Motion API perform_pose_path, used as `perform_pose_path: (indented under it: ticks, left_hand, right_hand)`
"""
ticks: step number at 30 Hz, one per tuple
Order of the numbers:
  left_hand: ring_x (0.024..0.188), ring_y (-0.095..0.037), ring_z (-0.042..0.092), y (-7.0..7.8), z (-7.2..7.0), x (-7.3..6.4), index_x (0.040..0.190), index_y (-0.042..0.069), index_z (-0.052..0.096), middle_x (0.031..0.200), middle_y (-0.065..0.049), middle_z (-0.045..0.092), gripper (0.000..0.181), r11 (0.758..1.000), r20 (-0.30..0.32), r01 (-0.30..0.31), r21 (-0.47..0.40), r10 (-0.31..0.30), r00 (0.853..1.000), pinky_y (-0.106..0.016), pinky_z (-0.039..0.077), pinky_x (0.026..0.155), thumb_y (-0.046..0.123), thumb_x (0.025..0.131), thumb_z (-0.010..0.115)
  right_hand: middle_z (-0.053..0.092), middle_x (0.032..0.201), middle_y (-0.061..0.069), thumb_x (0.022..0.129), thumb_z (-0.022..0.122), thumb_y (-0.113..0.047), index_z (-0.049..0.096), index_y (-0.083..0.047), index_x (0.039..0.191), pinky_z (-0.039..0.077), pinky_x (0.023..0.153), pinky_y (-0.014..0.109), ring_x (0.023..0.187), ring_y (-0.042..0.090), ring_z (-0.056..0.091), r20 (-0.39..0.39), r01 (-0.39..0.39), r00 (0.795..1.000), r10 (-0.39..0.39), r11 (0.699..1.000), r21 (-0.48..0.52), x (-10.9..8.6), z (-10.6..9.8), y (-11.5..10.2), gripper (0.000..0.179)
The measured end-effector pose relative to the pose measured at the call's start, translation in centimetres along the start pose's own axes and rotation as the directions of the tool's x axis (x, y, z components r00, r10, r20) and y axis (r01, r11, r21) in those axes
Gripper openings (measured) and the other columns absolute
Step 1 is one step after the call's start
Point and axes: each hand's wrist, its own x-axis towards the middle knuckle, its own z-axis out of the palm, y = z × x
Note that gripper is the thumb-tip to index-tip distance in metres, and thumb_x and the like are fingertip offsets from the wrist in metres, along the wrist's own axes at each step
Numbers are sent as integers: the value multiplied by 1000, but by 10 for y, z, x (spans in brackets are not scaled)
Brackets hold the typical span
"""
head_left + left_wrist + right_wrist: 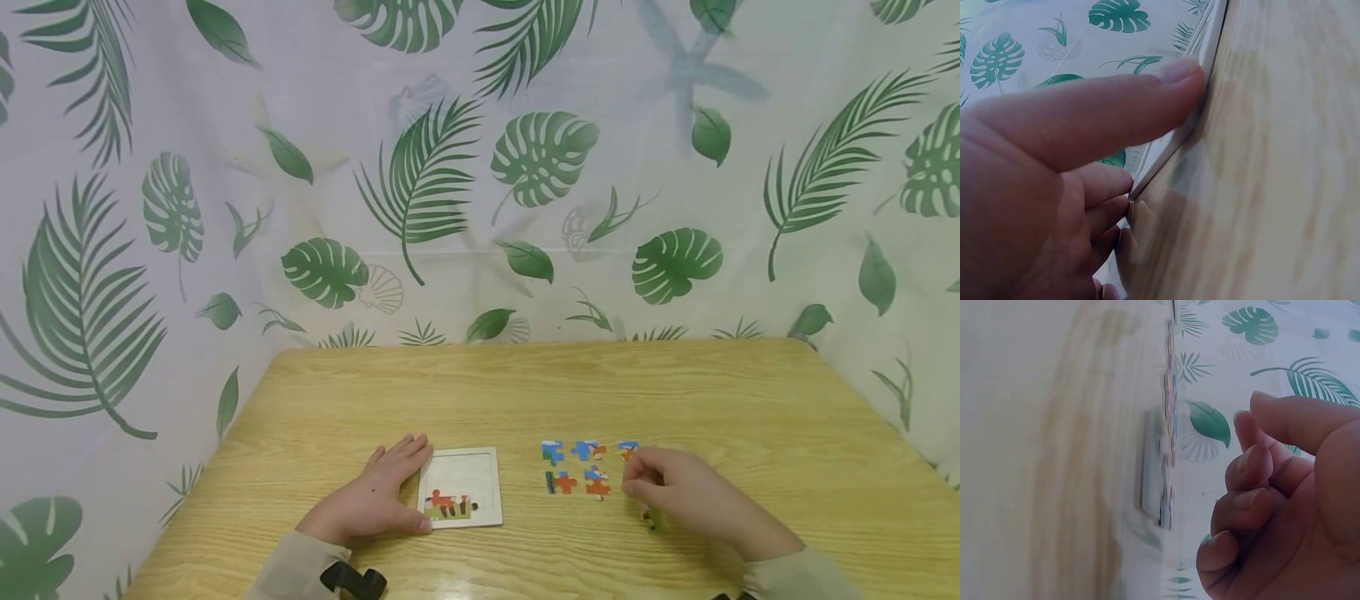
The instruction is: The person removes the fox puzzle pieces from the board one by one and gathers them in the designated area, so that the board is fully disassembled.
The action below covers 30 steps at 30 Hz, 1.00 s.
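A square puzzle tray (487,463) with a pale rim lies on the table. Joined jigsaw pieces (447,503), red, green and black, fill its lower left part. My left hand (378,496) rests against the tray's left side with fingers and thumb extended; the thumb (1116,115) touches the edge near one corner. Right of the tray, loose jigsaw pieces (564,482) lie in two rows. Above their right end hovers my right hand (682,492), its fingers loosely curled. Nothing shows between its thumb (1297,419) and index finger. It partly covers a greenish piece (649,520).
The wooden table (525,392) reaches back to a white curtain (465,317) printed with green leaves, which also hangs at both sides. Black straps sit on both wrists, a black device (352,579) on the left one.
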Motion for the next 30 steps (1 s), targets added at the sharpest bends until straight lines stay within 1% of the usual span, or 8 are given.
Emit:
perform_pose_path:
  ticks: [6, 9, 14, 18, 24, 27, 30]
  left_hand:
    - [154, -31, 8, 0, 1, 0, 159, 2, 29, 167, -12, 18, 102, 999, -12, 4, 31, -3, 1000, -56, 0, 121, 47, 82, 78]
    - [154, -32, 9, -1, 1, 1, 159, 1, 30, 167, -13, 19, 101, 999, -18, 2, 32, -1, 1000, -57, 0, 121, 48, 83, 78]
    - [154, -32, 9, -2, 1, 3, 158, 1, 30, 167, -14, 20, 103, 1000, -16, 4, 18, -3, 1000, -58, -1, 121, 48, 82, 80]
    - [154, -33, 9, -1, 1, 3, 158, 0, 30, 166, -14, 20, 103, 1000, -11, 5, 8, -5, 1000, -58, -1, 120, 48, 82, 80]
    - [154, -34, 9, 1, 1, 2, 158, 0, 31, 166, -15, 20, 102, 1000, -12, 6, 7, -5, 1000, -58, 0, 120, 46, 81, 81]
    - [154, -34, 10, 1, 0, 2, 157, 0, 32, 166, -15, 21, 102, 1000, -15, 3, 8, -3, 1000, -58, 0, 120, 44, 81, 82]
    - [154, -34, 10, 2, 0, 2, 157, 0, 32, 166, -15, 21, 101, 1000, -13, 5, 8, -5, 1000, -58, 0, 120, 44, 81, 82]
  right_hand:
    - [58, 76, -3, 100, 66, -26, 66, -14, 96, 43, 57, 28, 65, 11, 51, 9, 16, 1000, -16, 1000, 4, 3, 5, -10, 13]
    - [56, 75, -4, 100, 66, -27, 65, -16, 96, 43, 56, 28, 64, 10, 50, 19, 20, 1000, -20, 1000, -2, 6, 9, -14, 12]
    - [54, 74, -4, 100, 65, -33, 65, -17, 94, 41, 55, 28, 62, 10, 46, 30, 31, 999, -30, 999, -18, 14, 13, -23, 16]
    - [55, 74, -3, 101, 64, -32, 64, -17, 94, 40, 54, 28, 61, 10, 45, 52, 43, 998, -43, 999, 13, 22, 17, -34, 16]
    - [52, 69, -7, 101, 64, -29, 64, -18, 90, 39, 52, 25, 57, 6, 41, 77, 98, 992, -99, 995, 20, 34, 29, -48, 15]
    - [53, 70, -7, 101, 65, -27, 65, -17, 91, 40, 53, 25, 58, 6, 43, 86, 116, 989, -118, 993, 26, 38, 33, -53, 13]
    - [55, 71, -7, 99, 67, -27, 65, -18, 91, 40, 53, 25, 59, 7, 44, 75, 119, 990, -119, 993, 10, 40, 35, -57, 12]
